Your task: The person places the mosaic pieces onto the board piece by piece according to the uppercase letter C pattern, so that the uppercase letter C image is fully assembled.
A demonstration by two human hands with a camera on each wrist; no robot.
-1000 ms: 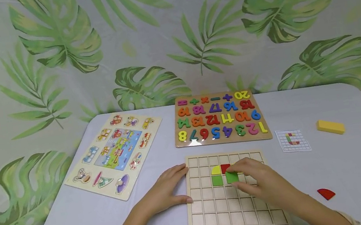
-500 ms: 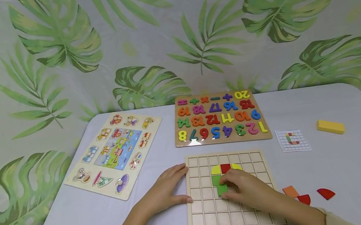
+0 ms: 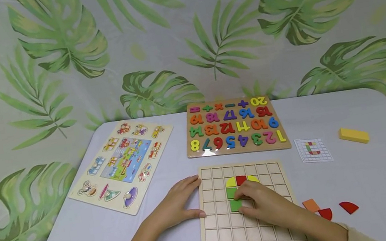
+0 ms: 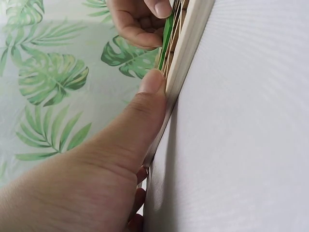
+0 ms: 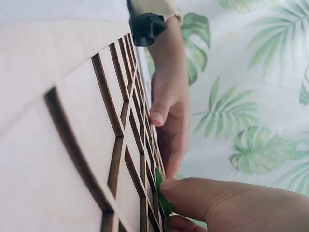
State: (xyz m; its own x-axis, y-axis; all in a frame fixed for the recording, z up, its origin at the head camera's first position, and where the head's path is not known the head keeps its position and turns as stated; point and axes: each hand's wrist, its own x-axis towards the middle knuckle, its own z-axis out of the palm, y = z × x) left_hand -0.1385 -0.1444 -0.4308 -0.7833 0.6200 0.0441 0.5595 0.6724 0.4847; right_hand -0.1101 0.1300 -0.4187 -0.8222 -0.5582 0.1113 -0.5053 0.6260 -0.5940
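A wooden grid board [image 3: 228, 235] lies on the table. My right hand [image 3: 266, 201] pinches a green square tile [image 3: 235, 205] between thumb and fingers, over the cell below another green square [image 3: 231, 192]. The right wrist view shows the held green tile [image 5: 163, 198] tilted against the grid. Above, a yellow quarter-circle [image 3: 230, 182], a red square [image 3: 241, 180] and a second yellow quarter-circle [image 3: 253, 178] form a row. My left hand [image 3: 176, 203] rests along the board's left edge, fingers and thumb touching it; its thumb [image 4: 152, 83] presses the rim in the left wrist view.
Right of the board lie an orange tile [image 3: 310, 205] and two red quarter-circles [image 3: 325, 213]. A pattern card [image 3: 313, 150] and yellow block [image 3: 353, 135] sit farther back. A number puzzle [image 3: 235, 150] and picture puzzle [image 3: 122, 174] stand behind the board.
My right hand has moved left and toward me with a green tile, uncovering the right yellow quarter-circle. The tile has since shifted slightly left. My left hand has stayed put.
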